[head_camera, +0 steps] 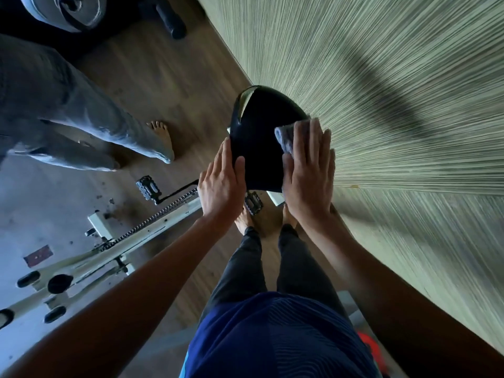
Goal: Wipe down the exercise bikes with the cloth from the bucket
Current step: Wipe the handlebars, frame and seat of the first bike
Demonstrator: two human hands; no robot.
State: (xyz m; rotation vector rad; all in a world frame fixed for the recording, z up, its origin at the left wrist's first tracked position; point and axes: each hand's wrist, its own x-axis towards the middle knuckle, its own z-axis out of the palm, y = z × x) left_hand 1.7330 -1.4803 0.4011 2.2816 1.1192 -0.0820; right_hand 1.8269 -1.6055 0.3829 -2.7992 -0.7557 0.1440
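A black bike saddle (259, 137) with a torn edge at its far end sits in the middle of the view, atop a white exercise bike frame (141, 236). My right hand (308, 173) lies flat with straight fingers on a grey cloth (286, 137), pressing it against the saddle's right side. My left hand (222, 184) holds the saddle's near left edge, thumb on top and fingers along the side. The bucket is out of sight.
A striped green wall (395, 105) runs close along the right. Another person in grey trousers (68, 113) stands barefoot at the left. A pedal (148, 188) and chain stick out left of the saddle. A second machine (68, 9) stands at the top left. Something red (371, 347) lies low right.
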